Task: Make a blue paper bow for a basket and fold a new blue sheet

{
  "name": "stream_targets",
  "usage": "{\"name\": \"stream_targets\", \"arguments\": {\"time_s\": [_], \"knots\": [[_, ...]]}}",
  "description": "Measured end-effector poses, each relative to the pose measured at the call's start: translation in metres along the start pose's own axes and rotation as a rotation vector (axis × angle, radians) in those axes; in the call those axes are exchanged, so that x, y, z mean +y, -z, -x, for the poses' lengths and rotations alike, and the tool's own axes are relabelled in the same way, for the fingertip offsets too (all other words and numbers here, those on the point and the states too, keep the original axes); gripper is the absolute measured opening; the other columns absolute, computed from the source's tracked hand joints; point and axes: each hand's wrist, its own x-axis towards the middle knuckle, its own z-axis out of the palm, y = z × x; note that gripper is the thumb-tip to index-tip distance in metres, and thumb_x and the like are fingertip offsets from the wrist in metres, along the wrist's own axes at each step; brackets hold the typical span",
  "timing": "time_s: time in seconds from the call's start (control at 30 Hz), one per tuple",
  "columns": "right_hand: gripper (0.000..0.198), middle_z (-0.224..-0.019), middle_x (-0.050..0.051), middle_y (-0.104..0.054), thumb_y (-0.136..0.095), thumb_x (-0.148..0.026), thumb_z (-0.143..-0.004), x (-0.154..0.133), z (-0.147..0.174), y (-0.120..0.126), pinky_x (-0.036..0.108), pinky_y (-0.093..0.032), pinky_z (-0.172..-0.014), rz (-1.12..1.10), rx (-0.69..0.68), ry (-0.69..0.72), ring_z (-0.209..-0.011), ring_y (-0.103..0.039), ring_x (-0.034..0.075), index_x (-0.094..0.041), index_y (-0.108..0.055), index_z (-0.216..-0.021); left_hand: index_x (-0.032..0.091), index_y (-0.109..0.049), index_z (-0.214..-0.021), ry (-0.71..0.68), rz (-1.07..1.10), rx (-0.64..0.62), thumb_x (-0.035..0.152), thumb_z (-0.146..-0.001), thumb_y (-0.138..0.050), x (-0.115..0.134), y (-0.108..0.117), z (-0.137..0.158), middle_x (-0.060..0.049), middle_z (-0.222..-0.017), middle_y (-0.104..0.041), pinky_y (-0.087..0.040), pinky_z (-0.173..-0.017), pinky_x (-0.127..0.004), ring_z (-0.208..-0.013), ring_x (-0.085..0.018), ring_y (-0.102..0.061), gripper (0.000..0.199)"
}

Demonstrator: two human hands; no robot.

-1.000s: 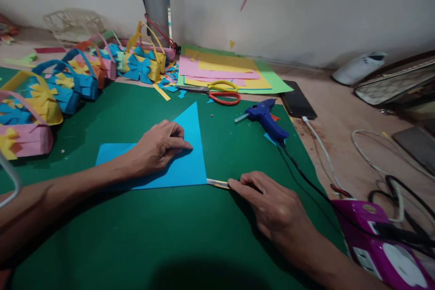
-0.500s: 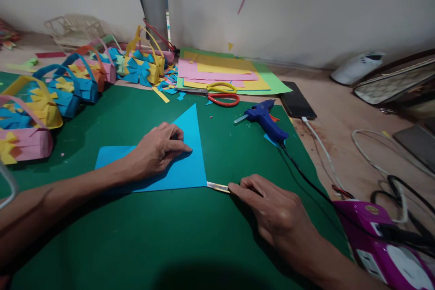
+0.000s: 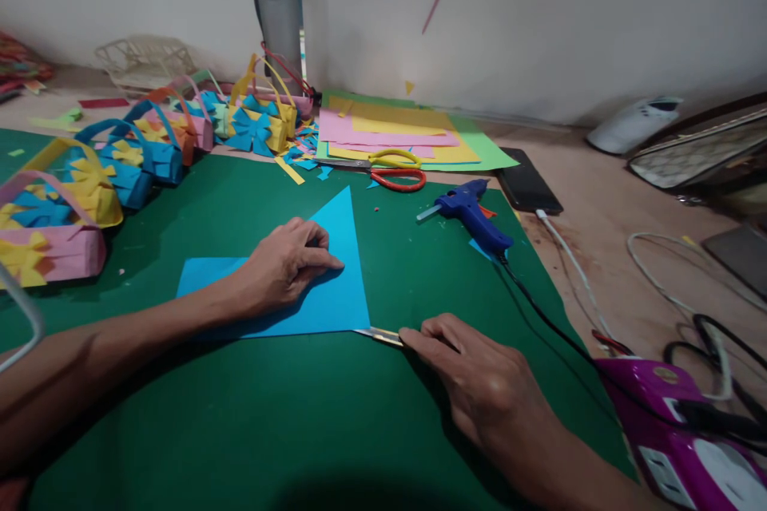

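"So, what does the work look like?"

"It's a bright blue paper [image 3: 344, 299], smooth and plain, apparently folded: a rectangular flap shows at its left end, while the right part rises to a sharp peak towards the far edge of the green mat [image 3: 269, 423]. Its near side is long and straight, and its right side slopes cleanly from the peak down to the near right corner."

"And where is it lying?"

"Around the middle of the mat, well in from the mat's right edge."

"What is each hand doing?"

"The left hand [image 3: 293, 263] is released, with no grip on anything; it rests on the paper with fingers curled and thumb stretched out, and that forearm crosses the flap. The right hand [image 3: 479, 375] pinches a slim cutter [image 3: 387, 338], whose pale tip meets the paper's near right corner. I can't tell whether the tip sits under it or between layers."

"Anything around?"

"Scissors [image 3: 363, 165] lie at the mat's far edge, against stacked coloured sheets [image 3: 413, 128]. A blue glue gun [image 3: 485, 227] is near the far right corner, a phone [image 3: 530, 182] just beyond it on the surface [image 3: 587, 231]. Small paper baskets [image 3: 286, 121] line the left side."
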Motion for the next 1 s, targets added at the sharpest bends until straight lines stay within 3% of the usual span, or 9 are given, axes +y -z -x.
{"name": "stream_targets", "arguments": {"time_s": [0.33,0.53,0.77,0.83,0.93,1.0], "knots": [[0.040,-0.085,0.009,-0.061,-0.034,0.000,-0.082,0.002,-0.005,-0.005,0.022,-0.046,-0.060,0.060,0.086,0.063,-0.075,-0.057,0.015,-0.015,-0.063,-0.104,0.024,-0.069,-0.098,0.053,-0.043,0.009,0.022,-0.092,-0.044,0.005,-0.002,0.000,-0.007,-0.094,-0.056,-0.041,-0.076,-0.036,-0.086,-0.020,-0.048,0.026],[0.037,-0.082,0.008,-0.061,-0.035,-0.001,-0.083,0.007,-0.001,-0.006,0.023,-0.045,-0.060,0.099,0.122,0.068,-0.074,-0.057,0.016,-0.016,-0.063,-0.102,0.018,-0.058,-0.112,0.247,-0.117,-0.127,0.027,-0.081,-0.060,0.008,0.011,-0.016,-0.009,-0.107,-0.056,-0.043,-0.078,-0.036,-0.097,-0.024,-0.050,0.032],[0.038,-0.082,0.007,-0.060,-0.038,0.002,-0.081,0.006,-0.001,-0.005,0.023,-0.042,-0.059,0.148,0.121,0.059,-0.072,-0.057,0.016,-0.017,-0.063,-0.103,0.015,-0.064,-0.083,0.337,-0.113,-0.253,0.023,-0.070,-0.069,0.008,0.026,-0.041,-0.004,-0.085,-0.064,-0.044,-0.063,-0.026,-0.076,-0.019,-0.060,0.016],[0.038,-0.082,0.007,-0.060,-0.039,0.002,-0.080,0.006,-0.001,-0.005,0.023,-0.041,-0.059,0.148,0.112,0.057,-0.072,-0.057,0.016,-0.017,-0.063,-0.102,0.016,-0.063,-0.091,0.361,-0.124,-0.246,0.023,-0.071,-0.069,0.006,0.029,-0.046,-0.004,-0.090,-0.065,-0.045,-0.065,-0.025,-0.080,-0.018,-0.061,0.022],[0.037,-0.082,0.006,-0.060,-0.040,0.003,-0.081,0.006,0.000,-0.005,0.022,-0.040,-0.059,0.153,0.127,0.064,-0.072,-0.056,0.015,-0.017,-0.063,-0.103,0.016,-0.053,-0.115,0.427,-0.181,-0.192,0.026,-0.072,-0.071,-0.001,0.036,-0.056,-0.009,-0.110,-0.061,-0.046,-0.075,-0.030,-0.097,-0.023,-0.059,0.048],[0.036,-0.081,0.005,-0.059,-0.041,0.002,-0.081,0.007,0.000,-0.006,0.022,-0.039,-0.058,0.163,0.139,0.068,-0.071,-0.055,0.015,-0.018,-0.063,-0.102,0.015,-0.051,-0.119,0.488,-0.218,-0.183,0.030,-0.074,-0.072,-0.006,0.036,-0.064,-0.011,-0.114,-0.059,-0.046,-0.080,-0.035,-0.101,-0.025,-0.057,0.052]]}}
